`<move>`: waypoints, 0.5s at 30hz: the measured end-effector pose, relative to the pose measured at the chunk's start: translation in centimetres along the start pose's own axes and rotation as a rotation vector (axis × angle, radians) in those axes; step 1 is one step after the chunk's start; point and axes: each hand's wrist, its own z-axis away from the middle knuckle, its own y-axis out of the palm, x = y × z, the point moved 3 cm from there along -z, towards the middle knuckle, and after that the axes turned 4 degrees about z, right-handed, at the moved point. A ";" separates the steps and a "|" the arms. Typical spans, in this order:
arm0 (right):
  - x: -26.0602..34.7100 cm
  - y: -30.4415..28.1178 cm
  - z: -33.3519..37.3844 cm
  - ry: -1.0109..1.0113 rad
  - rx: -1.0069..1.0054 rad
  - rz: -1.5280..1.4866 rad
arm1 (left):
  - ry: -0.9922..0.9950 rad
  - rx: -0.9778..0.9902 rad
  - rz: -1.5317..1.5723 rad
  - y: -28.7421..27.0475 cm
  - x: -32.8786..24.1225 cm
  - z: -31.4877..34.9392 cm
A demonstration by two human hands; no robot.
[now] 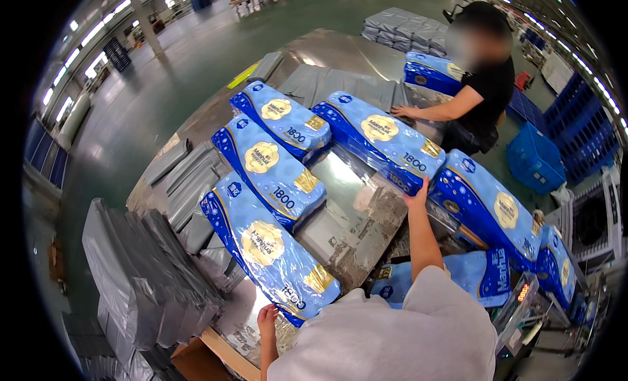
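Note:
Long blue plastic-wrapped tissue packs with cream flower labels lie on a worn metal table. My right hand grips the near end of the tissue pack at the upper right of the table's middle. Beside the near end of the lower left tissue pack is my left hand, its fingers slightly bent and apart, holding nothing. Two more packs, a middle one and a far one, lie side by side beyond that one.
Folded grey plastic bags are stacked at the left, above a cardboard box. More packs line the right, near a red-lit display. Across the table a co-worker reaches in. A blue crate stands behind.

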 end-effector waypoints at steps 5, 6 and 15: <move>-0.3 3.7 3.7 0.229 0.030 -0.029 | 0.711 -0.308 -0.634 4.8 -8.5 1.0; -0.5 5.3 5.9 0.283 0.088 -0.111 | 0.660 -0.303 -0.568 5.5 -9.3 0.2; 1.5 17.4 17.2 0.312 1.426 1.174 | 0.347 0.392 -0.034 27.0 -18.0 -11.3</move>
